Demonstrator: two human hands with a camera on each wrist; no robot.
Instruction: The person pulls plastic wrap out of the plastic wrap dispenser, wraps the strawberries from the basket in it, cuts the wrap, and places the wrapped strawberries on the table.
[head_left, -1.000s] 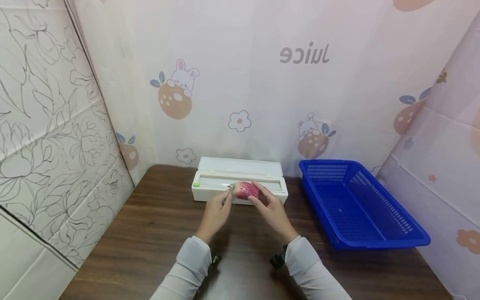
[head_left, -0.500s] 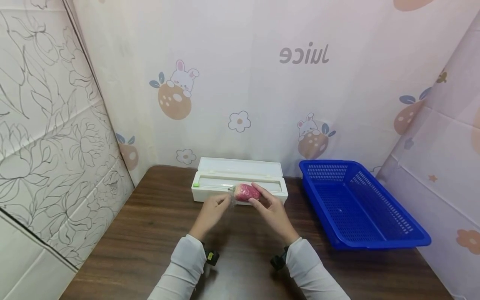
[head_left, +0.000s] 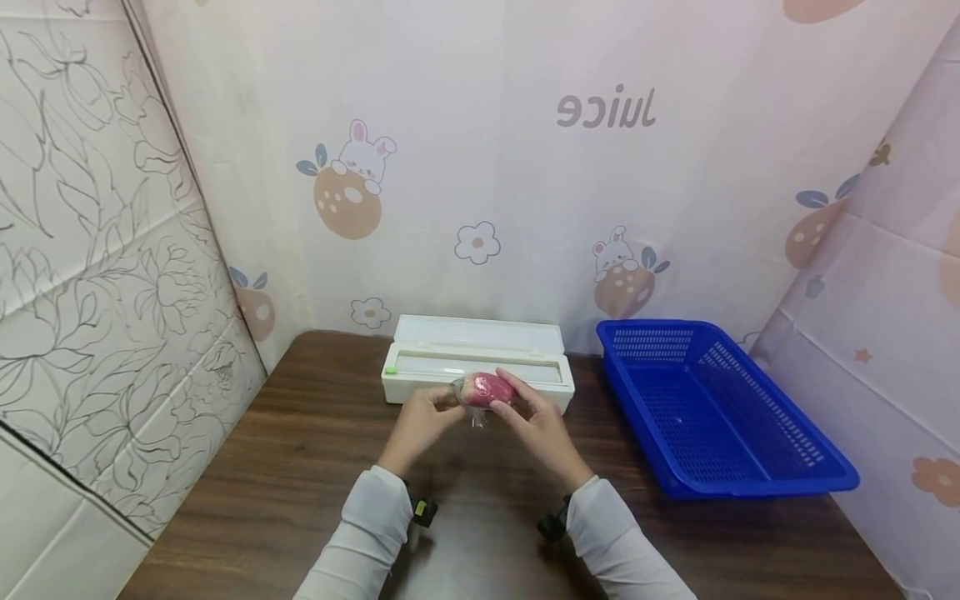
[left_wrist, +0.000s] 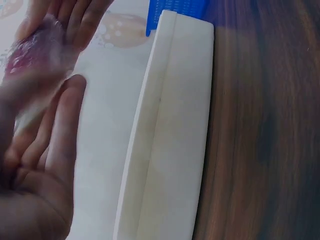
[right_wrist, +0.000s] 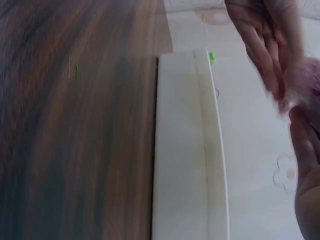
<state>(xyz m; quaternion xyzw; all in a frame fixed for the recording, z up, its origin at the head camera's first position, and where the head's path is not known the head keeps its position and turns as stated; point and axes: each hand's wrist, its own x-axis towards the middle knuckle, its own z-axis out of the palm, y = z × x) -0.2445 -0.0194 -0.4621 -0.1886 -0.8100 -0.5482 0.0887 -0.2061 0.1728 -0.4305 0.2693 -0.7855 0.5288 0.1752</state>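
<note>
A pinkish-red, strawberry-like item (head_left: 487, 389), pale at its left end with a little green, is wrapped in clear cling film (head_left: 477, 417). A loose tail of film hangs below it. My right hand (head_left: 542, 423) grips its right end between thumb and fingers. At the left end, my left hand (head_left: 423, 423) has its thumb and curled fingers at the film; blur in the left wrist view hides the exact contact. Behind both hands stands a white cling film dispenser (head_left: 405, 388), lid (head_left: 480, 333) raised, with a green slide cutter (head_left: 391, 370) at its left.
A blue perforated plastic basket (head_left: 757, 483) stands at the right of the brown wooden table (head_left: 300, 467). Printed cloth walls (head_left: 480, 167) enclose the table behind and at both sides.
My left hand drew back leftward from the item, then came in again at the film. The film tail now hangs under the item, which has dropped slightly lower. My right hand keeps its grip.
</note>
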